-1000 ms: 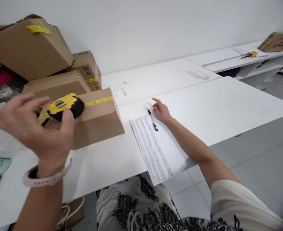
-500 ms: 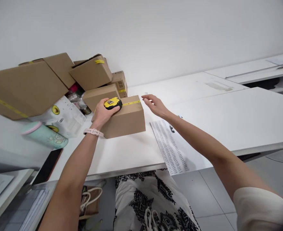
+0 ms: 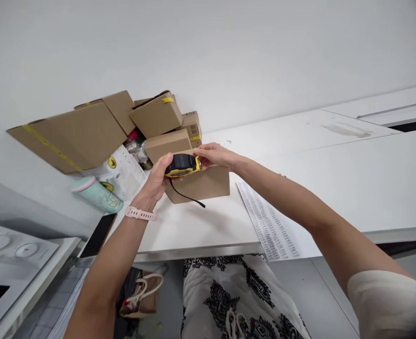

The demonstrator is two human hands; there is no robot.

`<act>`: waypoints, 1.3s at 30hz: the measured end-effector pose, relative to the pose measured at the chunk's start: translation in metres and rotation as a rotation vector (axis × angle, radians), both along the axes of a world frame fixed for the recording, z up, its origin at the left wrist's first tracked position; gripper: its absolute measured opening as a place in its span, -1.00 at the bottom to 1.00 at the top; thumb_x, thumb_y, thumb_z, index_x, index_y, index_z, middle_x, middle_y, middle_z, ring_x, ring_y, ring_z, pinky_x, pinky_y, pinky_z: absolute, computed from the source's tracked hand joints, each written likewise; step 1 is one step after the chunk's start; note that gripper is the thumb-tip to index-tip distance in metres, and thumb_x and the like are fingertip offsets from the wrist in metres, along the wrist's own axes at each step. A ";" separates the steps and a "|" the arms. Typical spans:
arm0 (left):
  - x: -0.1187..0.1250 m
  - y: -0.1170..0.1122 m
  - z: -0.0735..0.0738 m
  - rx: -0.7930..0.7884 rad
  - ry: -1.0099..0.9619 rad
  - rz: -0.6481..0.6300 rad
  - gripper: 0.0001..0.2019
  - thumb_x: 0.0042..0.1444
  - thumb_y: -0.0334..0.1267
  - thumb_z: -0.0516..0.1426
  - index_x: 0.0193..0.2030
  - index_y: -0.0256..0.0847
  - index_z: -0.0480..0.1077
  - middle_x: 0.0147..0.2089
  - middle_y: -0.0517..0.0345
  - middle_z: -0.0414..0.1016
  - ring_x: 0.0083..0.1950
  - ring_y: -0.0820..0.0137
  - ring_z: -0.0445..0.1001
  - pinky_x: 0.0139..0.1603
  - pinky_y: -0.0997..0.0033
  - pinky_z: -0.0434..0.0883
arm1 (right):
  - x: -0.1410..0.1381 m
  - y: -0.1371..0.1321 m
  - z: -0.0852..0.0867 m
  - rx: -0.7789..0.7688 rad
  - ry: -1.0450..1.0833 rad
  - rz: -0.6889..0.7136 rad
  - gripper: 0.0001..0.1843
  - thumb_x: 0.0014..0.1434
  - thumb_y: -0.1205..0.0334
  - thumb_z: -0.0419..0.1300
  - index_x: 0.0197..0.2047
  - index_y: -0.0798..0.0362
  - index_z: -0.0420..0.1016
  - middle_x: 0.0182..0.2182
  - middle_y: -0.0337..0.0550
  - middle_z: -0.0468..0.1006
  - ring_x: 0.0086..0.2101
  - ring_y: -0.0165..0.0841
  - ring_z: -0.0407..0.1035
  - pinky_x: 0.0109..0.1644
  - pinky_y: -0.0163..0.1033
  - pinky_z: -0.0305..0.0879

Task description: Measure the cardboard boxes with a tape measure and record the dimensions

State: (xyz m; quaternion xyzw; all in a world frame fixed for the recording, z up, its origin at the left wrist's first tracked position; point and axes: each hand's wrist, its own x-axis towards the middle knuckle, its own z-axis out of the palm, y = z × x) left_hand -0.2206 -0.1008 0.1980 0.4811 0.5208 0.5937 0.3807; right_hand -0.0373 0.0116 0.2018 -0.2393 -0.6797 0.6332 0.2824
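My left hand (image 3: 158,181) is wrapped round a black and yellow tape measure (image 3: 181,165), holding it over a small cardboard box (image 3: 208,186). A black wrist strap (image 3: 186,196) dangles from the tape measure's case in front of the box. My right hand (image 3: 213,156) is closed in a pinch at the yellow mouth of the tape measure, on its end hook. No length of blade shows between the fingers and the case. The box rests on the white table (image 3: 200,230), its top partly hidden by my hands.
Several cardboard boxes (image 3: 87,134) are stacked at the back left. A mint tumbler (image 3: 98,194) lies by a white package (image 3: 125,174) with avocado pictures. A dark phone-like slab (image 3: 98,235) is at the table's left edge. A printed sheet (image 3: 274,226) lies under my right forearm.
My left hand has lifted and turned the tape measure off the box top. The blade stretched over the box is back in the case. My right hand has moved left onto its mouth.
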 end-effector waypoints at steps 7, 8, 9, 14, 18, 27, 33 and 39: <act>0.008 -0.055 -0.052 -0.050 -0.149 -0.101 -0.31 -0.14 0.17 0.39 0.08 -0.16 0.43 -0.11 0.05 0.61 -0.16 0.24 0.58 -0.27 0.40 0.51 | 0.043 -0.061 -0.049 0.071 0.050 -0.013 -0.63 0.17 0.01 0.33 -0.07 0.01 0.38 -0.40 -0.21 0.49 -0.41 -0.39 0.35 -0.31 -0.22 0.34; 0.006 -0.065 -0.062 -0.066 -0.148 -0.144 -0.25 -0.17 0.17 0.41 0.14 -0.14 0.40 -0.10 0.04 0.61 -0.13 0.23 0.58 -0.20 0.40 0.50 | 0.052 -0.069 -0.058 0.102 0.019 0.040 -0.56 0.13 0.00 0.36 -0.04 -0.01 0.35 -0.38 -0.21 0.49 -0.40 -0.37 0.34 -0.34 -0.22 0.31; 0.003 -0.075 -0.071 -0.080 -0.135 -0.183 -0.19 -0.20 0.15 0.43 0.19 -0.10 0.37 -0.07 0.04 0.60 -0.08 0.20 0.58 -0.13 0.40 0.49 | 0.062 -0.074 -0.067 0.156 -0.002 0.065 -0.54 0.10 -0.01 0.38 -0.03 -0.03 0.33 -0.35 -0.22 0.47 -0.40 -0.38 0.31 -0.34 -0.22 0.28; -0.043 -0.097 -0.090 -0.116 0.060 -0.152 -0.04 -0.33 -0.12 0.52 0.29 -0.02 0.30 0.08 0.05 0.54 0.11 0.09 0.52 0.01 0.38 0.45 | 0.112 -0.051 -0.106 0.463 -0.129 -0.106 -0.68 0.14 0.06 0.32 -0.10 -0.02 0.39 -0.31 -0.21 0.43 -0.37 -0.36 0.23 -0.26 -0.17 0.23; -0.092 -0.086 -0.092 -0.138 0.153 0.002 -0.03 -0.33 -0.13 0.51 0.31 -0.11 0.32 0.10 0.01 0.54 0.15 0.08 0.49 0.11 0.34 0.42 | 0.116 -0.004 -0.134 0.497 -0.090 -0.321 -0.63 0.05 0.08 0.34 -0.09 -0.02 0.40 -0.34 -0.23 0.46 -0.33 -0.33 0.33 -0.13 -0.09 0.32; -0.124 -0.059 -0.104 -0.139 0.144 -0.018 -0.29 -0.23 0.02 0.45 0.07 -0.23 0.48 0.15 -0.15 0.53 0.21 -0.03 0.45 0.19 0.17 0.39 | 0.065 0.023 -0.162 0.347 0.192 -0.560 -0.54 -0.04 0.08 0.38 -0.07 -0.02 0.39 -0.32 -0.21 0.53 -0.25 -0.29 0.49 -0.20 -0.14 0.44; -0.128 -0.044 -0.119 -0.156 0.100 -0.073 -0.37 -0.28 0.09 0.45 -0.08 -0.20 0.49 0.09 -0.15 0.58 0.11 -0.02 0.53 0.08 0.19 0.42 | 0.057 0.022 -0.181 0.130 0.304 -0.639 -0.34 -0.10 0.00 0.46 0.07 0.00 0.47 -0.13 -0.05 0.67 -0.06 -0.17 0.56 0.13 0.06 0.45; -0.139 -0.033 -0.125 -0.187 0.083 -0.129 -0.40 -0.30 0.11 0.44 -0.14 -0.18 0.49 0.10 -0.12 0.59 0.06 -0.03 0.55 0.06 0.15 0.40 | 0.043 0.021 -0.189 0.033 0.338 -0.678 -0.32 -0.14 0.02 0.48 0.07 0.06 0.55 -0.03 0.00 0.67 0.07 -0.08 0.51 0.29 0.13 0.35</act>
